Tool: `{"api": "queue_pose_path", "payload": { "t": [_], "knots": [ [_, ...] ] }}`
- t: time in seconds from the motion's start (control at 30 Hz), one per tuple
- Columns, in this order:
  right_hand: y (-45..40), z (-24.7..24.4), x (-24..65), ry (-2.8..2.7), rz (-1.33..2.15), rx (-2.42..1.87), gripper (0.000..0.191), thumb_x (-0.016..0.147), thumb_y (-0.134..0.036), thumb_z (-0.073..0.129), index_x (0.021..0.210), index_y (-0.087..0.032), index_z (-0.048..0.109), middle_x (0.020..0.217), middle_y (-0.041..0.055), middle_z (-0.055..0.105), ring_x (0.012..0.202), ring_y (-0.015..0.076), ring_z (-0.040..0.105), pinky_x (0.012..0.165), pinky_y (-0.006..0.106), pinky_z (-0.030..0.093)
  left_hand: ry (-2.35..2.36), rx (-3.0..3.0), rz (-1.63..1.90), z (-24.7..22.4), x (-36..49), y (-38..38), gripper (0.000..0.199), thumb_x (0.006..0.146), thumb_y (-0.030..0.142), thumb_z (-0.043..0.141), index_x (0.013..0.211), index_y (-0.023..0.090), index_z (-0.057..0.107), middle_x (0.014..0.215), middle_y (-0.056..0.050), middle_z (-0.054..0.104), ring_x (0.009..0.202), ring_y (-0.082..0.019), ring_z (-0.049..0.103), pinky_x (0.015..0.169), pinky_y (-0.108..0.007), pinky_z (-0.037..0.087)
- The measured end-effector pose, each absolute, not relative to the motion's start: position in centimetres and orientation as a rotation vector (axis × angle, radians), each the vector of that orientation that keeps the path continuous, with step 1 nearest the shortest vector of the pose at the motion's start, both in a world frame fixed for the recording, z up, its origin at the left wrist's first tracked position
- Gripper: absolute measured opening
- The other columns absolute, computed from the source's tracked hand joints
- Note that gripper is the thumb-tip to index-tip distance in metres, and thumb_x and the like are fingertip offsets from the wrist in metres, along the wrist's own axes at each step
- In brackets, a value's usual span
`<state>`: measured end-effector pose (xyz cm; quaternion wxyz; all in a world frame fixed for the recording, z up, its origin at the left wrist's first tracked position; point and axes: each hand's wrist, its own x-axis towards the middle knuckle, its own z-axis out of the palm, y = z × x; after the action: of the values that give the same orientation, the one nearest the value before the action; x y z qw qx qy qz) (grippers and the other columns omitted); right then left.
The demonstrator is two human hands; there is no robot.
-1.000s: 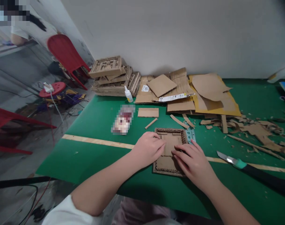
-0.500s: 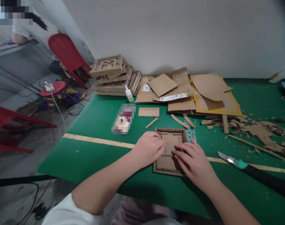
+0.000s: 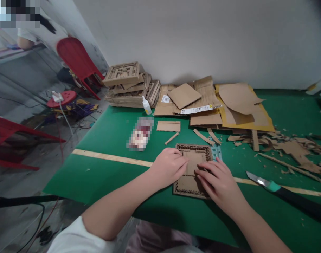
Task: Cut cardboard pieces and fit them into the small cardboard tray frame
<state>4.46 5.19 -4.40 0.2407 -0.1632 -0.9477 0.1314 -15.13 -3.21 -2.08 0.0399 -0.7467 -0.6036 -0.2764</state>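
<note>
In front of me on the table lies a square cardboard tray with raised corrugated edging. Inside it sits a smaller flat cardboard piece. My left hand reaches over the tray's left edge, its fingers together and curled, pressing that piece at its left side. From the right, my right hand holds the piece's other side with bent fingertips, thumb side hidden. A teal template ruler pokes out behind the tray's right edge. Off to the right lies a utility knife, blade exposed.
Behind the tray are a small cardboard rectangle, a thin strip and a white glue bottle. Stacked cardboard frames and flat cardboard sheets line the wall. Cardboard scraps litter the right. A person sits beyond a red chair.
The view has shifted very slightly, so everything sits a little further right. Both hands stay in the same place on the cardboard piece.
</note>
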Motion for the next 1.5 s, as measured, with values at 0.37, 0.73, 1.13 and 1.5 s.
{"api": "queue_pose_path", "payload": {
  "t": [0.37,0.73,1.13,1.5],
  "knots": [
    [5.7,-4.62,4.66,-2.616,0.272,-0.36,0.02,0.081,-0.017,0.056,0.099,-0.021,0.063,0.099,0.0054,0.064,0.097,0.0188,0.055,0.099,0.047,0.037,-1.857,-2.268,-0.863,-1.91,-15.06,-3.12,0.021,0.085,0.017,0.047,0.082,0.016,0.067,0.07,-0.003,0.069,0.079,-0.017,0.062,0.077,-0.031,0.048],
    [5.6,-4.65,4.54,-2.604,0.279,-0.37,0.02,0.081,-0.017,0.055,0.099,-0.021,0.063,0.099,0.0056,0.065,0.096,0.0188,0.056,0.099,0.048,0.038,-1.857,-2.276,-0.862,-1.93,-15.09,-3.08,0.02,0.086,0.017,0.047,0.084,0.015,0.067,0.071,-0.003,0.069,0.079,-0.018,0.062,0.077,-0.032,0.048],
    [5.66,-4.54,4.58,-2.616,0.296,-0.381,0.02,0.082,-0.018,0.054,0.099,-0.021,0.063,0.099,0.0058,0.065,0.096,0.019,0.056,0.098,0.048,0.039,-1.866,-2.273,-0.856,-1.94,-15.04,-3.18,0.021,0.086,0.017,0.047,0.085,0.016,0.067,0.071,-0.003,0.069,0.08,-0.017,0.062,0.078,-0.032,0.049],
    [5.67,-4.62,4.58,-2.611,0.276,-0.365,0.021,0.081,-0.018,0.054,0.1,-0.022,0.063,0.099,0.0057,0.065,0.096,0.0194,0.056,0.098,0.049,0.039,-1.852,-2.277,-0.864,-1.85,-15.05,-3.16,0.02,0.086,0.017,0.047,0.084,0.015,0.067,0.071,-0.003,0.069,0.079,-0.018,0.062,0.077,-0.032,0.049]
  ]
}}
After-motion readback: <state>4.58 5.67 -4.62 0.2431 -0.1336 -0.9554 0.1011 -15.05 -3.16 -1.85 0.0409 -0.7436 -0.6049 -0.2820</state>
